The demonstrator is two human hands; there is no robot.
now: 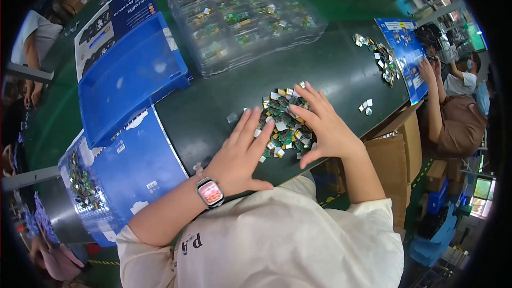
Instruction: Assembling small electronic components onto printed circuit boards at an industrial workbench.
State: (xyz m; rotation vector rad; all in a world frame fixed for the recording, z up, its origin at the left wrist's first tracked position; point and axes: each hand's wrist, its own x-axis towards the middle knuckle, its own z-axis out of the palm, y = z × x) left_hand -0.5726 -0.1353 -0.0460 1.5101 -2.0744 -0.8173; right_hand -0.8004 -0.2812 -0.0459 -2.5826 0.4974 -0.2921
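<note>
A heap of small green circuit boards with white and yellow parts lies on the dark green table before me. My left hand rests along the heap's left side, fingers stretched out and thumb apart, its fingertips touching the edge pieces. On that wrist is a watch with a lit screen. My right hand curves round the heap's right side with spread fingers, the fingertips over the boards at the far edge. Neither hand grips anything. Some boards under the fingers are hidden.
Stacked clear plastic trays full of boards stand beyond the heap. At left is a blue bin beside blue printed card. More loose boards lie at the far right, near a co-worker. A cardboard box stands by the table's right edge.
</note>
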